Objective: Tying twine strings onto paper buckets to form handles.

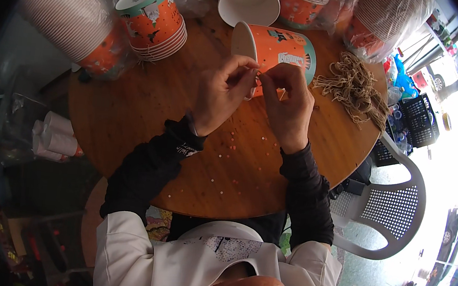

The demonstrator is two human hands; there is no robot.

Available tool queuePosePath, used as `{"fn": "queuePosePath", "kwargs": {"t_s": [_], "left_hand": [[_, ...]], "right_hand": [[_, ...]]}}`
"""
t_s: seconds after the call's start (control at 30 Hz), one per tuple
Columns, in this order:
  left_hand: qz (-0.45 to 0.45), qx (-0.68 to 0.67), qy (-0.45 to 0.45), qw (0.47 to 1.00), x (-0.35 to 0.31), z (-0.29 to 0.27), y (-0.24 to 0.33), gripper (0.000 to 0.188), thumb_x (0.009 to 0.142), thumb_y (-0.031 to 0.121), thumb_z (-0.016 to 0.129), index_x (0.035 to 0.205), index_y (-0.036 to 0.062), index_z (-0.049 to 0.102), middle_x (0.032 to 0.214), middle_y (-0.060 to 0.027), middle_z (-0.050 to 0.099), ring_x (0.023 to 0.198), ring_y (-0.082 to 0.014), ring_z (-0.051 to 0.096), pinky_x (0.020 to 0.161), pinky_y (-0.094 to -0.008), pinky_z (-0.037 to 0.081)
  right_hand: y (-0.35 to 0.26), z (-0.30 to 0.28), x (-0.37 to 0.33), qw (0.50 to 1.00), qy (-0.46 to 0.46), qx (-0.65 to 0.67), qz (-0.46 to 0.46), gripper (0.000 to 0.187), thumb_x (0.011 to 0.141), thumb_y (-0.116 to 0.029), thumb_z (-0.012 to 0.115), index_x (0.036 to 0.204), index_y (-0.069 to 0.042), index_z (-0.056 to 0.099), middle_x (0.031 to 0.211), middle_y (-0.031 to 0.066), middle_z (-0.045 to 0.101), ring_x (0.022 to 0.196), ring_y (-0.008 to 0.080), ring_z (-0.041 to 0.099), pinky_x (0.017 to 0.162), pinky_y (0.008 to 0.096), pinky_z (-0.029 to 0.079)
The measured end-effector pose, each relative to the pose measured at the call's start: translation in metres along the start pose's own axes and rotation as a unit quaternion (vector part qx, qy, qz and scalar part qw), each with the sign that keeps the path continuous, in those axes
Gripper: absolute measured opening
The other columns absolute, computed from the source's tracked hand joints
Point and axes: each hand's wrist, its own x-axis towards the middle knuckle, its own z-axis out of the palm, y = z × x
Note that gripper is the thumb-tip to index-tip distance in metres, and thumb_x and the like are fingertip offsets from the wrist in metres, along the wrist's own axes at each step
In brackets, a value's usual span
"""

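An orange paper bucket (282, 50) with a teal band lies on its side on the round wooden table (148, 119), its white mouth to the left. My left hand (223, 90) and my right hand (287, 102) meet just in front of it, fingertips pinched together at the bucket's rim on a thin piece of tan string that is barely visible. A heap of tan string pieces (353, 87) lies to the right of the bucket, near my right hand.
A stack of orange buckets (155, 23) stands at the back left, with a bagged stack (73, 15) beside it. A white upturned bucket (249, 0) and more bagged stacks (381, 20) sit at the back. A white plastic chair (391, 205) stands right. Small paper dots litter the tabletop.
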Motion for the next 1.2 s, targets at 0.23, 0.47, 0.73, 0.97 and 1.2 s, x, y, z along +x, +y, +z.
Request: {"fn": "queuePosePath", "kwargs": {"t_s": [0.23,0.47,0.73,0.97,1.2], "left_hand": [[0.164,0.199,0.000,0.966,0.001,-0.005,-0.002,0.011,0.093,0.001,0.061,0.104,0.0010,0.063,0.080,-0.0002,0.064,0.070,-0.0045,0.062,0.057,-0.0200,0.048],[-0.129,-0.161,-0.076,0.976,0.008,-0.010,0.011,0.014,0.098,0.014,0.057,0.101,0.0022,0.063,0.077,0.0017,0.058,0.065,-0.0043,0.052,0.060,-0.0201,0.042],[-0.294,-0.395,-0.180,0.851,0.012,-0.021,0.005,0.018,0.096,0.018,0.059,0.103,0.0024,0.064,0.082,0.0018,0.061,0.070,-0.0048,0.053,0.062,-0.0208,0.043],[-0.272,-0.379,-0.105,0.879,0.008,-0.017,0.007,0.018,0.097,0.017,0.058,0.104,0.0018,0.065,0.084,0.0019,0.063,0.070,-0.0050,0.054,0.064,-0.0211,0.044],[-0.230,-0.324,-0.100,0.912,0.005,-0.013,0.010,0.019,0.096,0.016,0.059,0.105,0.0005,0.066,0.085,0.0008,0.064,0.070,-0.0050,0.054,0.063,-0.0207,0.042]], "right_hand": [[-0.001,-0.006,0.002,1.000,-0.008,-0.012,-0.008,0.014,0.086,0.001,0.066,0.095,-0.002,0.056,0.086,0.0073,0.065,0.074,0.0186,0.067,0.065,0.0294,0.053],[0.004,-0.007,0.003,0.999,-0.019,-0.018,-0.047,0.015,0.086,0.005,0.063,0.096,-0.003,0.056,0.088,0.0080,0.064,0.078,0.0233,0.066,0.067,0.0315,0.053],[0.000,-0.008,0.002,0.999,-0.020,-0.008,-0.040,0.014,0.087,0.004,0.062,0.097,-0.005,0.058,0.090,0.0076,0.064,0.079,0.0225,0.066,0.062,0.0312,0.053],[-0.006,-0.011,0.006,0.997,-0.038,-0.004,-0.073,0.020,0.086,0.004,0.064,0.104,-0.005,0.065,0.089,0.0086,0.067,0.078,0.0209,0.068,0.063,0.0294,0.053],[0.009,-0.011,0.003,0.998,-0.037,0.044,-0.010,0.016,0.086,0.004,0.063,0.102,0.000,0.063,0.086,0.0087,0.069,0.078,0.0183,0.070,0.069,0.0271,0.054]]}}
